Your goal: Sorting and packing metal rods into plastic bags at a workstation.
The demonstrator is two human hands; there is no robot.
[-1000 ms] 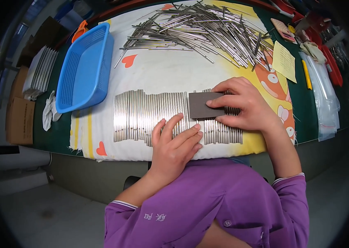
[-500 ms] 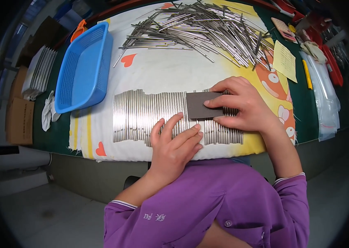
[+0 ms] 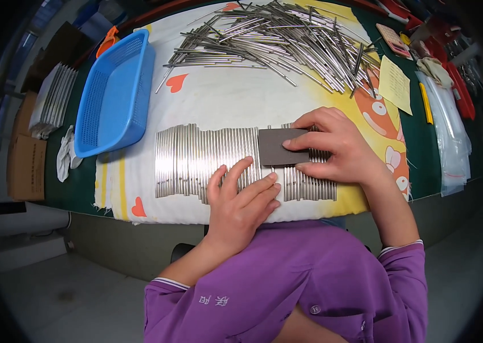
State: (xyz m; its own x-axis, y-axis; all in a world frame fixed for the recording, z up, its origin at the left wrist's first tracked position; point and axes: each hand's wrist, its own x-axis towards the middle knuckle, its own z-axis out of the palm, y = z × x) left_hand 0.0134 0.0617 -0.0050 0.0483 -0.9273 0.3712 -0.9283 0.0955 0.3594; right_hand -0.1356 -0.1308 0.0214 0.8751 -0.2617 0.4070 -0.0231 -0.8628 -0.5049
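Observation:
A row of thin metal rods lies side by side on the cloth in front of me. On the right part of the row rests a dark grey flat rectangular block. My right hand grips the block's right end, fingers across its top and thumb at its near edge. My left hand lies over the near ends of the rods, fingers spread and fingertips touching them. Part of the rods is hidden under the block and both hands.
Many loose metal rods are heaped at the back. A blue plastic basket stands at the left, near a white glove and a cardboard box. At the right lie a yellow note, a yellow cutter and clear plastic bags.

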